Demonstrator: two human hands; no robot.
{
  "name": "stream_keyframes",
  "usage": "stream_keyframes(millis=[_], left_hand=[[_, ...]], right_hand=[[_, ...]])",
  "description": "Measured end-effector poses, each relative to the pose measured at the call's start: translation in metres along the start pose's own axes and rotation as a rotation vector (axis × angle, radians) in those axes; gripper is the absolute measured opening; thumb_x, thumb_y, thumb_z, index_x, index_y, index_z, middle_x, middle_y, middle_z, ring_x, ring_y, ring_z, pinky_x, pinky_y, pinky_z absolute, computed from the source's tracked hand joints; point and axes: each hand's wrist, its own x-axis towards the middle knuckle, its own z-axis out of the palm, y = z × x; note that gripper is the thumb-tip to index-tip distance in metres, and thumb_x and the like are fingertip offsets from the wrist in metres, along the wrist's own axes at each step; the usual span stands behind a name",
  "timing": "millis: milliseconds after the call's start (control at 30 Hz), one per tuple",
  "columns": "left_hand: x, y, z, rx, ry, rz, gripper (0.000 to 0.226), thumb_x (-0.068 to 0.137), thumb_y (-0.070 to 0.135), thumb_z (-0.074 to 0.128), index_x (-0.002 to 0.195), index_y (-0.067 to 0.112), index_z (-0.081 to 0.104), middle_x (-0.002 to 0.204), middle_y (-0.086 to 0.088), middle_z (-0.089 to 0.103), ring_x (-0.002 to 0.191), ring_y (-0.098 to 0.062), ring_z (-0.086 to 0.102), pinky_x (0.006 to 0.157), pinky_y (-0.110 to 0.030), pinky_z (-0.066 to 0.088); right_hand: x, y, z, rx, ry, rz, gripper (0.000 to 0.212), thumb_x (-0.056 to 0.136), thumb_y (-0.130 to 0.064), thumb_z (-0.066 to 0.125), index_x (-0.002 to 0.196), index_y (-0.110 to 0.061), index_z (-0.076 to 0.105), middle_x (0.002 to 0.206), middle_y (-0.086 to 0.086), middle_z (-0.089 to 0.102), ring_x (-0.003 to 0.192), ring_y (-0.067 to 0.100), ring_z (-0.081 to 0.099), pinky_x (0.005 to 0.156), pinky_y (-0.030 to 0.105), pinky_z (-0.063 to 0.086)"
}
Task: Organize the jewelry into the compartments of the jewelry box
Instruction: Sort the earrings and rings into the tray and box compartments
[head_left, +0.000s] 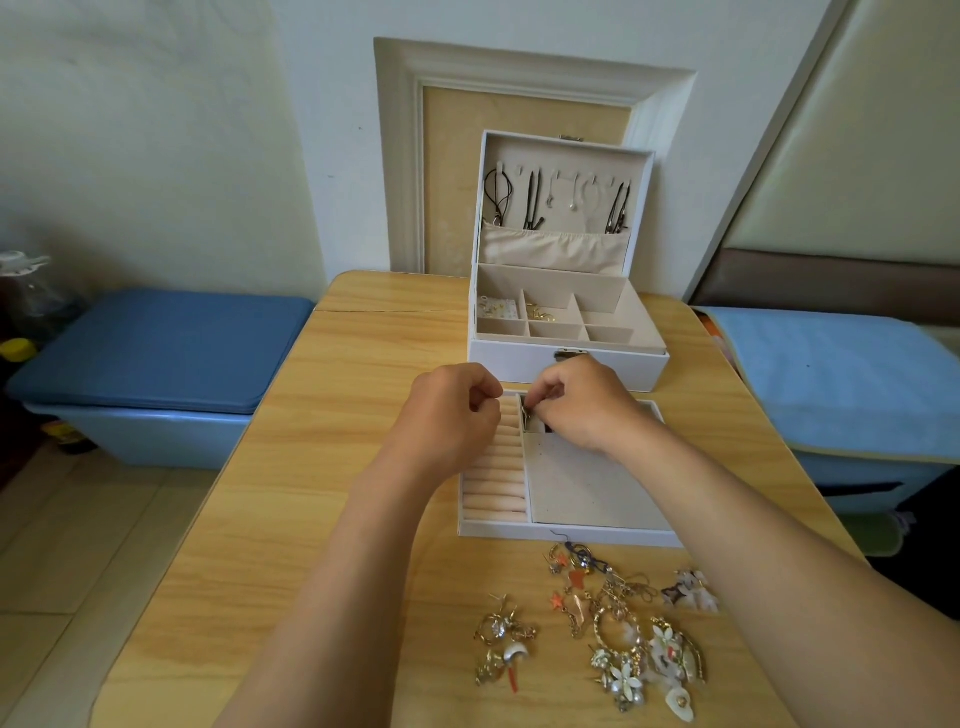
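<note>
- the white jewelry box (519, 364) stands open at upper centre of the wooden surface (363, 415), its lid (644, 208) upright.
- dark cords and thin necklaces (496, 197) hang inside the lid above a cream pocket (550, 249).
- in the box's base, the back-left compartment holds small earrings (496, 309); the one just beside it holds gold pieces (543, 312).
- a separate tray (519, 532) lies in front of the box at centre frame, with ring rolls (496, 488) on its left and a grey card (587, 488) on its right.
- the right hand (582, 400) has its fingers narrow, pinching a small metal piece (529, 413) over the tray's upper compartment.
- the left hand (457, 410) is curled over the ring rolls; whether it holds anything cannot be told.
- loose jewelry (623, 634) lies heaped at lower centre, with a smaller cluster (501, 644) to its left.
</note>
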Motion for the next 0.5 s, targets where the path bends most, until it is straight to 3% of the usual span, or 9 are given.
stream_keyframes(millis=[300,500], left_hand=[[-0.002,0.004,0.0,0.018,-0.003,0.013,0.018,0.089,0.009,0.061,0.1,0.015,0.073,0.085,0.004,0.068,0.083,-0.012,0.064,0.075,-0.026,0.055],[-0.011,0.007,0.001,0.05,0.0,0.052,0.019,0.089,0.007,0.06,0.102,0.013,0.073,0.085,0.003,0.068,0.081,-0.013,0.064,0.075,-0.026,0.054]], right_hand=[[-0.004,0.001,-0.002,0.032,0.032,0.0,0.022,0.089,-0.008,0.062,0.087,-0.025,0.075,0.088,-0.009,0.065,0.09,0.012,0.06,0.078,0.023,0.045],[-0.015,0.006,-0.001,0.08,0.107,-0.03,0.023,0.089,-0.007,0.06,0.093,-0.024,0.076,0.093,-0.008,0.066,0.087,0.008,0.058,0.064,0.013,0.039]])
